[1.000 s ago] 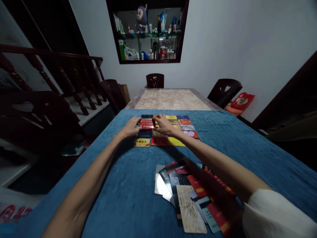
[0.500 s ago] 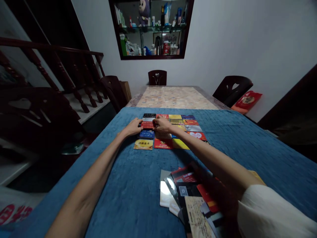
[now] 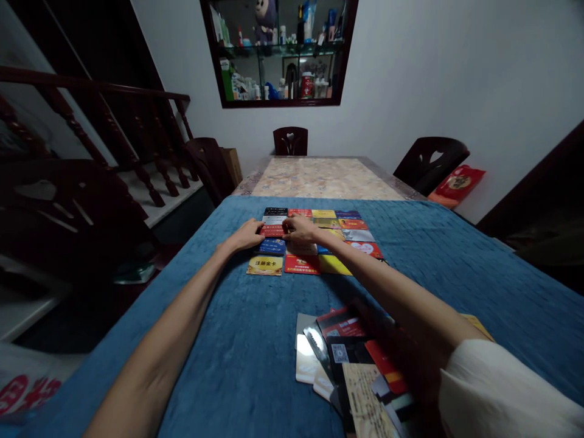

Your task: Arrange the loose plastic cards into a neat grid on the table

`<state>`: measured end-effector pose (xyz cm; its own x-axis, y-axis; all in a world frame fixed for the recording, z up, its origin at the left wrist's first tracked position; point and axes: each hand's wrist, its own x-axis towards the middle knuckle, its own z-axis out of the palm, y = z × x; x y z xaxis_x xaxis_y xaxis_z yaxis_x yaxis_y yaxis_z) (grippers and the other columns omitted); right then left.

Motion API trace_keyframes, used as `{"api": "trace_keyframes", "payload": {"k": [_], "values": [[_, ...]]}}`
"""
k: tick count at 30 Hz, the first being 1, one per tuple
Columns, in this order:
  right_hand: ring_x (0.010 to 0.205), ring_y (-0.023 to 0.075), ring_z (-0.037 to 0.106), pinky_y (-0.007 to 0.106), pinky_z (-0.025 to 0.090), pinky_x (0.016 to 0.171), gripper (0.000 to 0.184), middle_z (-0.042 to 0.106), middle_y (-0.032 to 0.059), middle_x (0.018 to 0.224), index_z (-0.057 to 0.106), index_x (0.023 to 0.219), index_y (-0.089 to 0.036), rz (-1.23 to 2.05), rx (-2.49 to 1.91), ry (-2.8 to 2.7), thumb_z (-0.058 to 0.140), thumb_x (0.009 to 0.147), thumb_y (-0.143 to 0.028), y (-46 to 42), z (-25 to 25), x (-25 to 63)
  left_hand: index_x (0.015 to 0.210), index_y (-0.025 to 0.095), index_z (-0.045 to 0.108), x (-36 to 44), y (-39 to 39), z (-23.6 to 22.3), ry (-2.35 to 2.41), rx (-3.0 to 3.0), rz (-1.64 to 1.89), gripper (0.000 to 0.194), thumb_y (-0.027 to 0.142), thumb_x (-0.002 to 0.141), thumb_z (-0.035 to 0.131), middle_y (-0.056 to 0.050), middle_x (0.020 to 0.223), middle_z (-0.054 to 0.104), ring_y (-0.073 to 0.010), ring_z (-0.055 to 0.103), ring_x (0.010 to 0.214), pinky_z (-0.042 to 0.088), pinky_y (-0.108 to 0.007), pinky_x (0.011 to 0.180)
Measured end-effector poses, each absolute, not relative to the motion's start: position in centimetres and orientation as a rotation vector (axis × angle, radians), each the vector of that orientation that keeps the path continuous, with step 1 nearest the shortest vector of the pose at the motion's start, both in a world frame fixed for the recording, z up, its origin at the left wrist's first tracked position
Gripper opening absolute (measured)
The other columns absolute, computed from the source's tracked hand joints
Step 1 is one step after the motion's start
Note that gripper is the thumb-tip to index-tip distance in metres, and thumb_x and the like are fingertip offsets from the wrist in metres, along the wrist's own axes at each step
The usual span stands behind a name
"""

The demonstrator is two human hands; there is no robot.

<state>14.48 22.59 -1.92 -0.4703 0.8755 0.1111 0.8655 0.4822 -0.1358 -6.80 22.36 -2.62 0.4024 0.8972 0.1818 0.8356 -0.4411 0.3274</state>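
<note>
A red card [image 3: 272,230] lies in the left column of cards laid out in rows on the blue cloth. My left hand [image 3: 247,235] grips its left edge with bent fingers, and my right hand [image 3: 301,229] has its fingertips at the right edge. Just nearer is a blue card [image 3: 271,246], then a gold card [image 3: 264,265] at the front left. Beyond the red one are a silver card [image 3: 274,219] and a black card [image 3: 276,211]. My right hand and forearm hide parts of the middle cards.
A loose pile of mixed cards, including a black card with a square code [image 3: 339,353], lies near me under my right forearm. The blue cloth [image 3: 237,340] covers the near table; bare patterned tabletop [image 3: 314,176] lies beyond. Dark wooden chairs [image 3: 291,142] stand around.
Both hands stay at the red card with hardly any movement. The view has shifted very slightly.
</note>
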Motion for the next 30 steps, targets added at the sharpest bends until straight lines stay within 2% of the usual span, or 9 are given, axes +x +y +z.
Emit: {"api": "trace_keyframes", "payload": {"k": [5, 12, 30], "values": [[0.105, 0.0273, 0.057, 0.031, 0.043, 0.085, 0.034, 0.066, 0.0123, 0.115, 0.072, 0.109, -0.019, 0.075, -1.517, -2.569, 0.068, 0.084, -0.042, 22.7, -2.0, 14.5, 0.097, 0.013, 0.072, -6.8, 22.3, -2.6, 1.542, 2.479, 0.457, 0.031, 0.021, 0.072, 0.056, -0.009, 0.092, 0.064, -0.0255, 0.062, 0.089, 0.051, -0.035, 0.084], [0.108, 0.0269, 0.057, 0.032, 0.043, 0.089, 0.027, 0.07, 0.0096, 0.11, 0.075, 0.107, -0.023, 0.064, -1.496, -2.602, 0.065, 0.086, -0.037, 22.8, -2.2, 14.5, 0.098, 0.012, 0.074, -6.9, 22.6, -2.8, 1.55, 2.476, 0.452, 0.03, 0.021, 0.076, 0.055, -0.011, 0.095, 0.065, -0.0256, 0.062, 0.089, 0.05, -0.035, 0.084], [0.101, 0.0244, 0.066, 0.028, 0.046, 0.078, 0.032, 0.074, 0.0088, 0.113, 0.072, 0.116, -0.023, 0.029, -1.53, -2.597, 0.062, 0.088, -0.033, 21.5, -1.4, 14.8, 0.099, 0.013, 0.077, -6.9, 22.4, -2.8, 1.514, 2.542, 0.488, 0.031, 0.022, 0.082, 0.052, -0.009, 0.088, 0.069, -0.0227, 0.062, 0.084, 0.05, -0.032, 0.081]]}}
